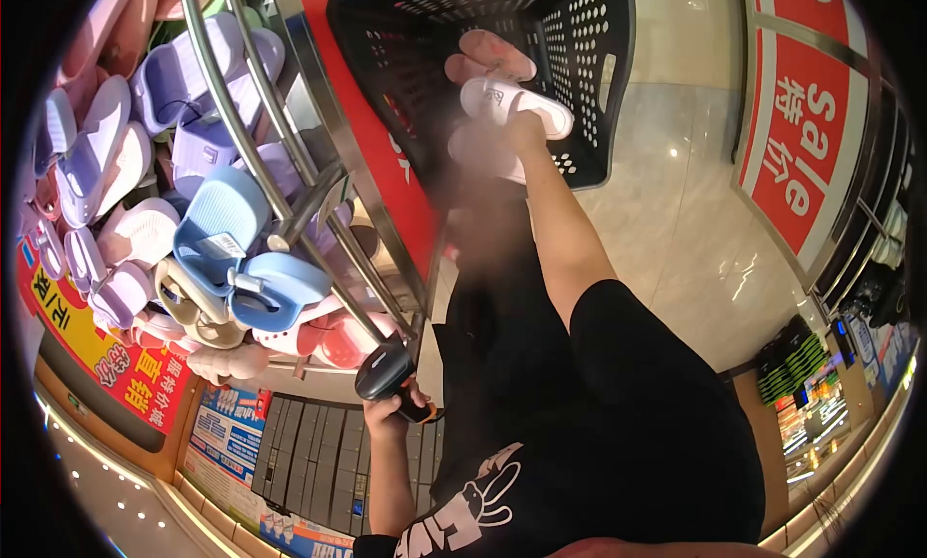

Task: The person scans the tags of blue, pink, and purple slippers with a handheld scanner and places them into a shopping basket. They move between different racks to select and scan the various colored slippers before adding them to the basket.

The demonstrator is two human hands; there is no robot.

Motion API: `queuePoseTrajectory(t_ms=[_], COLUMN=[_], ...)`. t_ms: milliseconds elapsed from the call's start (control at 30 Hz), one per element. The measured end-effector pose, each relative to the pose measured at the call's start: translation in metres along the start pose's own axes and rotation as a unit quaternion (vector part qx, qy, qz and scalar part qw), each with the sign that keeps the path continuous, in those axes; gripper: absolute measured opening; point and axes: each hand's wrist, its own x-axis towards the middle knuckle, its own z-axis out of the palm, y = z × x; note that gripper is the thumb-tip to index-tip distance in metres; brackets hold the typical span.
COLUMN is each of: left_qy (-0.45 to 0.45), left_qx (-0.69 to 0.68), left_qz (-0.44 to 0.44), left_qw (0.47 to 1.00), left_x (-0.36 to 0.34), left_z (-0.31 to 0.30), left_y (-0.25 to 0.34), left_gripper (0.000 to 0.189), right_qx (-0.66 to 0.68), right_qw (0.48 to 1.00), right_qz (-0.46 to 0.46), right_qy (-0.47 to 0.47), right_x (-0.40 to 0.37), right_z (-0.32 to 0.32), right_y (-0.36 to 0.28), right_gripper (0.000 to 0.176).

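Hanging along the left edge, a crowded display of foam slippers fills a rack of slanting metal rails [243, 125]: lilac slippers [183, 75] near the top, a pair of pale blue slippers [227, 220] with a tag lower down, and pink ones below those. Under the rack runs a yellow and red price banner [97, 355], and further along sits a wall of grey lockers [319, 461]. Next comes the left hand [396, 408], low in the view, its fingers curled tight round the grip of a black barcode scanner [384, 370] whose head points up at the rack's lower edge; the scanner touches no slipper. Above it a red panel [372, 133] stands along the rack's side. The black T-shirt [599, 432] with a white print covers the middle. From it the bare right arm stretches up to the right hand [521, 131], which grips a white slipper [517, 104] by its sole edge, fingers closed on it, holding it at the mouth of a black perforated shopping basket [584, 37]. A pink slipper [497, 51] lies inside the basket just above the white one, and a blurred pale one shows just below the hand. Pale glossy floor tiles [676, 191] spread to the right, ending at a red sale sign [801, 124].
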Motion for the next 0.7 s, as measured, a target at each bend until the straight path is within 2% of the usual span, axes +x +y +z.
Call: queuePoseTrajectory(t_ms=[33, 67, 133, 167, 233, 267, 300, 333, 367, 433, 467, 500, 533, 600, 633, 667, 700], left_qy=[0.015, 0.012, 0.025, 0.030, 0.038, 0.044, 0.048, 0.028, 0.017, 0.007, 0.032, 0.059, 0.059, 0.059, 0.044, 0.030, 0.015], left_qx=[0.001, 0.001, 0.014, 0.008, 0.009, 0.013, 0.015, 0.025, 0.027, 0.032, 0.063, 0.094, 0.115, 0.119, 0.122, 0.125, 0.092], left_qz=[-0.011, -0.013, -0.003, -0.002, 0.002, 0.003, -0.001, 0.000, 0.000, -0.002, 0.006, 0.012, 0.010, 0.016, 0.008, 0.002, -0.018], left_qw=[1.000, 1.000, 1.000, 1.000, 0.999, 0.999, 0.999, 0.999, 0.999, 0.999, 0.997, 0.994, 0.992, 0.991, 0.992, 0.992, 0.995], left_x=[-0.001, 0.000, 0.000, 0.001, -0.001, -0.002, -0.004, -0.001, 0.002, 0.001, 0.003, 0.000, -0.001, 0.001, 0.002, 0.003, 0.003], left_z=[-0.001, -0.001, -0.001, -0.002, -0.001, -0.001, -0.006, -0.002, -0.005, 0.000, 0.012, 0.018, 0.010, 0.015, 0.013, 0.011, 0.014], left_y=[0.000, 0.000, -0.002, -0.002, -0.003, -0.004, -0.007, -0.004, -0.005, -0.006, -0.004, 0.001, -0.003, -0.001, 0.000, 0.002, 0.008], left_gripper=[0.066, 0.066, 0.082, 0.093, 0.091, 0.090, 0.089, 0.087, 0.087, 0.087, 0.065, 0.047, 0.050, 0.055, 0.058, 0.061, 0.055], right_qx=[0.009, 0.008, -0.082, -0.083, -0.094, -0.089, 0.087, 0.259, 0.256, 0.135, 0.185, 0.283, 0.379, 0.186, 0.001, -0.187, -0.238], right_qw=[1.000, 1.000, 0.984, 0.984, 0.979, 0.984, 0.992, 0.965, 0.965, 0.986, 0.981, 0.956, 0.921, 0.978, 0.990, 0.948, 0.917], right_qz=[0.003, 0.006, -0.123, -0.124, -0.171, -0.096, -0.041, 0.015, 0.012, 0.057, 0.061, 0.073, 0.084, 0.063, -0.060, -0.177, -0.207], right_qy=[0.024, 0.026, 0.101, 0.101, 0.059, 0.125, 0.086, 0.046, 0.050, 0.084, 0.025, 0.033, 0.043, -0.066, -0.131, -0.188, -0.242], right_x=[0.014, 0.025, 0.049, 0.064, 0.093, 0.096, 0.103, 0.111, 0.114, 0.099, 0.070, 0.039, 0.017, 0.033, 0.018, -0.005, -0.021], right_z=[0.015, 0.018, 0.018, 0.015, 0.005, 0.001, 0.000, -0.007, -0.011, -0.022, -0.057, -0.077, -0.088, -0.034, -0.042, -0.051, -0.049], right_y=[0.013, 0.021, 0.033, 0.037, 0.041, 0.027, 0.026, 0.023, 0.020, 0.001, -0.020, -0.037, -0.048, -0.005, -0.003, -0.003, 0.006], right_gripper=[0.026, 0.026, 0.074, 0.074, 0.077, 0.069, 0.064, 0.058, 0.058, 0.058, 0.054, 0.049, 0.045, 0.040, 0.038, 0.036, 0.034])
